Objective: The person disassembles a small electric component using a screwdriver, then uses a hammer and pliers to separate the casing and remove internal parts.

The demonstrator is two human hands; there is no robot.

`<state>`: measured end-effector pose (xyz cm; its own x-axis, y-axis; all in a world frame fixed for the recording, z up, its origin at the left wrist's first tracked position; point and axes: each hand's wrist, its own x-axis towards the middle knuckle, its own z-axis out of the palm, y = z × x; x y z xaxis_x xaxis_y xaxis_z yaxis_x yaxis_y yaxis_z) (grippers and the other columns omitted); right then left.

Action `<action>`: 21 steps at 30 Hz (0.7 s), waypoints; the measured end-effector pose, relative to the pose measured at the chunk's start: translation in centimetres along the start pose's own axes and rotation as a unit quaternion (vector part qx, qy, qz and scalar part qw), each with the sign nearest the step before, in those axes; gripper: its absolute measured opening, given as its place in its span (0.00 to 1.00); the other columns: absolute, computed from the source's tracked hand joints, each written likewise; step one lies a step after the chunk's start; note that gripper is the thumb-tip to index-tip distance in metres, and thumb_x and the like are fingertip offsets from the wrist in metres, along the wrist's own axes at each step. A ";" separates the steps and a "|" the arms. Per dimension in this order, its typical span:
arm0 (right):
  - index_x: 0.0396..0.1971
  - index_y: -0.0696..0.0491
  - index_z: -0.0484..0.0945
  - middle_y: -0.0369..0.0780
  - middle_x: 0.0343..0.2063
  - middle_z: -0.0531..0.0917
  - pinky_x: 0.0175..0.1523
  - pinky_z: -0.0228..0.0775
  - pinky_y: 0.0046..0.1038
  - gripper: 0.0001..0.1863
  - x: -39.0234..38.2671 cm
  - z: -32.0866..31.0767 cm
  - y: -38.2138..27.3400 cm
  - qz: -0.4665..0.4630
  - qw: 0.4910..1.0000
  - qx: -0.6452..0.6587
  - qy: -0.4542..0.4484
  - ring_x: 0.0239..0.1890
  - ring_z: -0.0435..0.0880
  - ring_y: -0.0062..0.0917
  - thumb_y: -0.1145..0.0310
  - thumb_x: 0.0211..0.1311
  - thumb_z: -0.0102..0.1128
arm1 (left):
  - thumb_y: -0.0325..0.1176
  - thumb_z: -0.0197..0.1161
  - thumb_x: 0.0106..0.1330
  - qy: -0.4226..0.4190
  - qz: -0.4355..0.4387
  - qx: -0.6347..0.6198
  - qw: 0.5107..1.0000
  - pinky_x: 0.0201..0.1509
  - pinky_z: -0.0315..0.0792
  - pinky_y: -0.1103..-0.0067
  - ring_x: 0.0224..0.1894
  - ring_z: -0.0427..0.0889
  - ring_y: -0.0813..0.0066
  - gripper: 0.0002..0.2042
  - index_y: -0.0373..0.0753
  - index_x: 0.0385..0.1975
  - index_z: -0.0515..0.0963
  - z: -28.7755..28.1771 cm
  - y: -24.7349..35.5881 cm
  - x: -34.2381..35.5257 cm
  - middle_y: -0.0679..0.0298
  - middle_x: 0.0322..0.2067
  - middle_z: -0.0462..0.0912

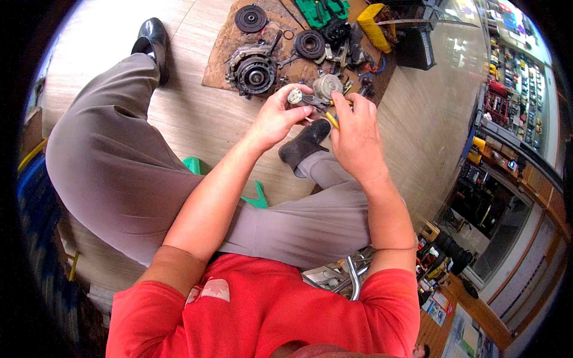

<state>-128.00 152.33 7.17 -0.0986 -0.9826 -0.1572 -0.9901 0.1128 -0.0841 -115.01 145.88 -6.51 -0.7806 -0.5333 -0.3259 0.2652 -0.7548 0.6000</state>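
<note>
My left hand [277, 119] is closed on a small metal part with a pale round end [295, 96], held above the floor just in front of the cardboard. My right hand [355, 128] grips a yellow-handled tool [332, 121], its jaws close to that part, partly hidden by my fingers. Just behind my hands lies a pale round pulley-like piece [327, 83]. A larger round metal housing [250, 77] sits to the left on the stained cardboard [218, 62], with dark ring-shaped parts [309, 43] farther back.
A green case [319, 12], a yellow object [374, 30] and a black box [416, 45] are at the back. My shoes [303, 149] are beside the work. A green plastic piece [256, 197] shows under my legs. Shelves of goods [510, 95] stand at the right.
</note>
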 end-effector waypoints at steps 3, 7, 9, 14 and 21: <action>0.56 0.56 0.71 0.51 0.47 0.71 0.56 0.67 0.43 0.28 0.0 0.1 -0.1 -0.002 1.000 -0.004 0.001 0.51 0.71 0.47 0.79 0.49 0.60 | 0.22 0.60 0.65 0.008 0.006 0.010 1.000 0.43 0.80 0.75 0.43 0.84 0.70 0.17 0.37 0.54 0.69 0.0 0.0 0.0 0.57 0.44 0.82; 0.56 0.56 0.70 0.51 0.47 0.71 0.56 0.67 0.43 0.29 -0.1 0.3 0.0 -0.011 1.000 -0.010 0.007 0.51 0.71 0.47 0.79 0.50 0.60 | 0.21 0.60 0.64 0.024 0.025 0.046 0.998 0.44 0.80 0.75 0.44 0.84 0.71 0.17 0.36 0.53 0.71 0.0 -0.1 0.1 0.59 0.45 0.82; 0.56 0.56 0.70 0.51 0.48 0.71 0.56 0.67 0.43 0.29 -0.1 0.4 -0.2 -0.007 1.000 -0.009 0.004 0.51 0.71 0.47 0.79 0.50 0.60 | 0.20 0.60 0.64 0.033 0.027 0.062 0.997 0.44 0.80 0.76 0.44 0.84 0.71 0.17 0.36 0.53 0.71 -0.1 -0.2 0.1 0.59 0.45 0.82; 0.57 0.56 0.70 0.51 0.48 0.71 0.57 0.67 0.43 0.29 -0.1 0.4 -0.3 -0.008 1.000 -0.006 0.003 0.51 0.71 0.47 0.79 0.50 0.60 | 0.20 0.60 0.63 0.038 0.023 0.074 0.996 0.45 0.80 0.76 0.44 0.83 0.71 0.18 0.36 0.54 0.71 -0.1 -0.1 0.2 0.59 0.45 0.82; 0.57 0.56 0.70 0.51 0.48 0.71 0.57 0.66 0.43 0.29 -0.1 0.4 -0.1 -0.009 1.000 -0.003 0.007 0.51 0.71 0.47 0.79 0.49 0.60 | 0.20 0.57 0.64 0.015 0.014 0.009 1.000 0.46 0.80 0.74 0.45 0.84 0.67 0.19 0.36 0.55 0.68 0.0 -0.1 0.1 0.56 0.49 0.80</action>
<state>-127.83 152.45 6.81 -0.0817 -0.9864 -0.1423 -0.9922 0.0940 -0.0815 -115.11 145.84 -6.62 -0.7555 -0.5661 -0.3297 0.2774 -0.7323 0.6219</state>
